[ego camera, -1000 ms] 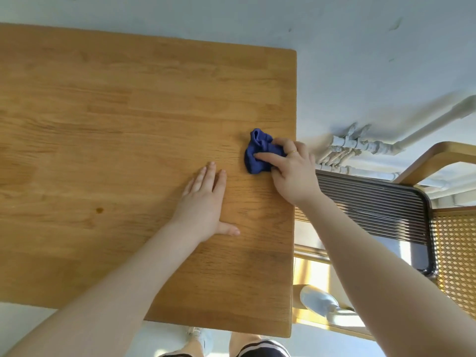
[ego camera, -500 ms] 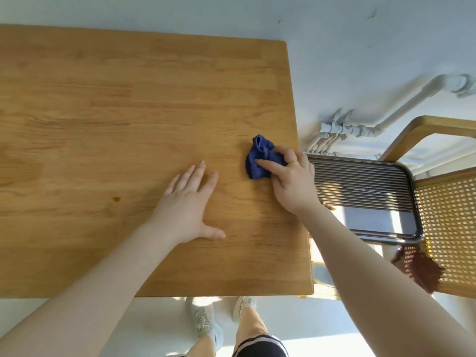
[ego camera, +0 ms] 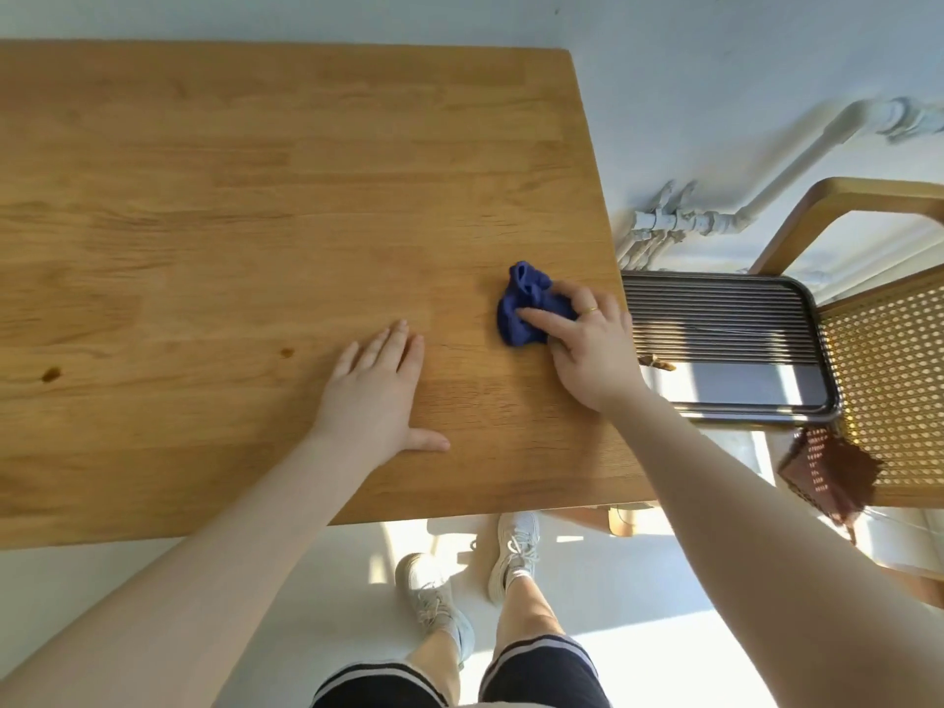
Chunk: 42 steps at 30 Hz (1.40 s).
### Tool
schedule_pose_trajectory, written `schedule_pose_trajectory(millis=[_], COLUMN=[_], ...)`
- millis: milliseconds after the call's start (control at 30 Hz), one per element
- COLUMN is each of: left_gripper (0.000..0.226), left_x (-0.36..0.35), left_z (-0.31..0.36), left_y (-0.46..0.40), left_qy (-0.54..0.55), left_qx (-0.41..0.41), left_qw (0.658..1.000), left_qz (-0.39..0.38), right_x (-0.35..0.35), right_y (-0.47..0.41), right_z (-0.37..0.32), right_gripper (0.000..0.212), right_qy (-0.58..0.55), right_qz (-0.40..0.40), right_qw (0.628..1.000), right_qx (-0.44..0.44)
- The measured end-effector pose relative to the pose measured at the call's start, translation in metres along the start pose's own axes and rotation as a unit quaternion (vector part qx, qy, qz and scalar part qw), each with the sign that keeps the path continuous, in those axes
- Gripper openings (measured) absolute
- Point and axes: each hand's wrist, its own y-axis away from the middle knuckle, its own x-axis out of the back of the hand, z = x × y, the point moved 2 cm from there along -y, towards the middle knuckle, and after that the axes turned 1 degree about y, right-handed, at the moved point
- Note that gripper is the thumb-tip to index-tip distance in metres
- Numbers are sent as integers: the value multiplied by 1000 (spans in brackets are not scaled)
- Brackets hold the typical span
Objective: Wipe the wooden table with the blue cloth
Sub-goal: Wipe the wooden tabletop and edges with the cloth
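The wooden table (ego camera: 255, 196) fills the left and middle of the head view. A crumpled blue cloth (ego camera: 521, 309) lies on it close to the right edge. My right hand (ego camera: 587, 344) grips the cloth and presses it onto the wood, with the index finger stretched across it and a ring on one finger. My left hand (ego camera: 378, 396) lies flat on the tabletop, palm down and fingers apart, a short way left of the cloth. Two small dark spots (ego camera: 287, 353) mark the wood to the left.
A dark ribbed radiator (ego camera: 715, 319) stands just off the table's right edge, with white pipes (ego camera: 679, 222) behind it. A cane-backed wooden chair (ego camera: 889, 360) is at the far right with a brown cloth (ego camera: 827, 472) hanging on it. My feet are below the near edge.
The view has pulled back and tilted down, so more floor and my legs show. My right hand has slid the cloth a little toward the near edge. My left hand stays flat.
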Motion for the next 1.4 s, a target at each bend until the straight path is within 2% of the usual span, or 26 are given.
schedule_pose_trajectory(millis=[67,133,333,467,633,667,767,833,933,1000,1100,1167,1233,1300,1400], left_gripper=[117,117,116,116,118,118,117,116,119,116,110,110,110,110,106], left_x=[-3,-4,-5,-7,-7,-8,-10,-12,-13,-14,-18,-22,-25,-28,-31], left_z=[0,-1,-1,-3,-3,-3,-4,-5,-3,-2,-10,-23,-38,-50,-56], left_y=[0,1,-1,-2,-4,-3,-1,0,8,16,32,44,58,71,79], left_qy=[13,28,54,64,60,61,71,84,89,97,115,137,160,168,166], left_qx=[-1,-3,3,1,11,11,7,11,30,35,59,110,163,203,237], left_qw=[1000,1000,998,997,997,997,996,994,991,986,983,978,969,962,956], left_qz=[-2,4,31,40,48,50,59,65,94,129,128,109,91,73,55], right_x=[0,0,-16,-14,-16,-17,-21,-23,-22,-24,-26,-28,-29,-32,-36], right_y=[-8,-2,62,31,-19,-18,11,38,45,23,-21,-35,-29,-3,33], right_z=[6,1,-56,-48,-47,-51,-62,-71,-72,-69,-79,-89,-93,-95,-102], right_gripper=[39,40,40,42,42,42,42,41,43,43,45,48,50,49,49], right_qy=[3,9,-8,2,9,6,2,-11,-14,0,10,10,21,21,-6], right_qz=[29,36,14,-12,-7,3,3,-31,-59,-63,-51,-53,-42,-36,-67], right_qw=[994,993,1000,996,999,999,999,992,982,980,992,996,994,984,971], right_qx=[-103,-115,14,85,-48,-51,40,118,181,191,111,72,101,174,230])
